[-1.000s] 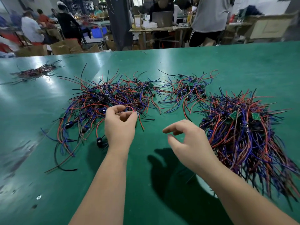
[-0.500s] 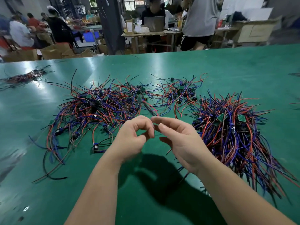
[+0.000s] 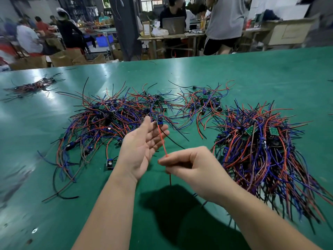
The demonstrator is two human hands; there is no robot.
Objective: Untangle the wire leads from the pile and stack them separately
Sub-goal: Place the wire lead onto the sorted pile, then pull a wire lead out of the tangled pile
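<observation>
A tangled pile of red, blue and black wire leads lies on the green table, left of centre. A neater stack of leads lies to the right. My right hand pinches the red wire of one lead, which stands up from my fingers with its small blue part at the top. My left hand is open, palm up, fingers spread just left of that lead and close to its top end.
A smaller cluster of leads lies behind centre. A small bundle sits far left. One loose blue part lies near my left wrist. Past the far table edge, people work at benches among cardboard boxes.
My hands met over the table and then parted. My right hand now holds one lead lifted free, and my left hand has opened with the palm up.
</observation>
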